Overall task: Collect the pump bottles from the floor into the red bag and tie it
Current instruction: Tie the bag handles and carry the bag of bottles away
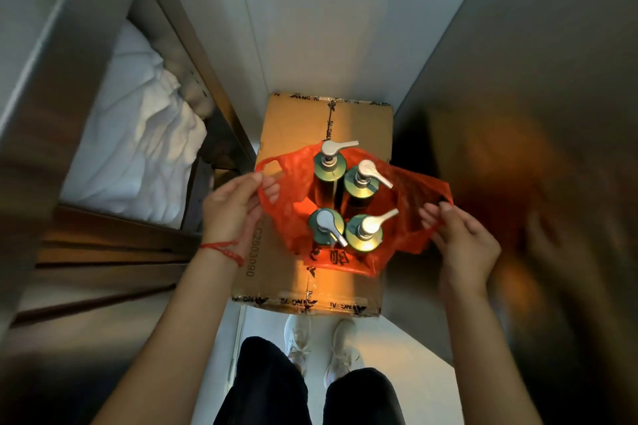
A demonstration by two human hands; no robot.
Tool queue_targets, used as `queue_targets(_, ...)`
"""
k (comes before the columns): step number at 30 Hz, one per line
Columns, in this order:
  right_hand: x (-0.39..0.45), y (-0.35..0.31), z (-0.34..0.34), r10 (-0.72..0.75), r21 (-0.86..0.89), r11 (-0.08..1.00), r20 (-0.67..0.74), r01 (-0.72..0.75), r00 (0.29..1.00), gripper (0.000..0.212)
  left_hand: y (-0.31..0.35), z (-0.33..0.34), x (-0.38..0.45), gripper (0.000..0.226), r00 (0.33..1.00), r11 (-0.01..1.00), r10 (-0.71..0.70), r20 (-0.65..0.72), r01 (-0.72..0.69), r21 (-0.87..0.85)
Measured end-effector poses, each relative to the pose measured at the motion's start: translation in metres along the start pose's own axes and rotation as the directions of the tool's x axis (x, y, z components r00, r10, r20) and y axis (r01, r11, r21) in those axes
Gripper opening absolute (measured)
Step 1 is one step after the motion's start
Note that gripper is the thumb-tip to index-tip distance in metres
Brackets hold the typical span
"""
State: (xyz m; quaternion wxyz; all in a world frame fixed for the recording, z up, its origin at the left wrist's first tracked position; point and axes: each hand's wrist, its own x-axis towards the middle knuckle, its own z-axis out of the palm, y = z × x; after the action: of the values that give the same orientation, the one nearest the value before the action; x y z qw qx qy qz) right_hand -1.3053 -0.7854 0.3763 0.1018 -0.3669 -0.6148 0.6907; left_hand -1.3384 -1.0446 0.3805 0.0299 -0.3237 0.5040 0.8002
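I see four pump bottles [348, 197] standing inside the red bag [293, 190] on a cardboard box [293, 121]. My left hand [234, 207] and right hand [462, 238] each pinch a bag handle in their fingers [272, 188], ready to tie.

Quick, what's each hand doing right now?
Left hand: closed on a handle of the red bag.
Right hand: pinching the bag's other handle.

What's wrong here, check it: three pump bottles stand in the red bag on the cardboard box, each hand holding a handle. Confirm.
The count is wrong. The head view shows four pump bottles in the red bag on the cardboard box, the left hand and right hand each holding a handle.
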Motion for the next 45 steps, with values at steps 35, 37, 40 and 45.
queue_targets(35, -0.027, -0.096, 0.036, -0.401, -0.296, 0.681, 0.614, 0.670, 0.680, 0.009, 0.053, 0.106, -0.047, 0.009, 0.631, 0.461, 0.539, 0.558, -0.775, 0.432)
queue_targets(37, -0.024, -0.102, 0.039, -0.436, -0.292, 0.607, 0.656, 0.739, 0.616, 0.008, 0.050, 0.112, -0.039, 0.011, 0.638, 0.501, 0.512, 0.576, -0.766, 0.403)
queue_targets(40, -0.018, -0.108, 0.045, -0.457, -0.276, 0.531, 0.703, 0.801, 0.545, 0.007, 0.044, 0.120, -0.030, 0.016, 0.690, 0.658, 0.382, 0.615, -0.670, 0.344)
queue_targets(45, -0.010, -0.109, 0.051, -0.428, -0.260, 0.608, 0.688, 0.750, 0.585, 0.007, 0.036, 0.123, -0.020, 0.022, 0.697, 0.708, 0.262, 0.667, -0.609, 0.358)
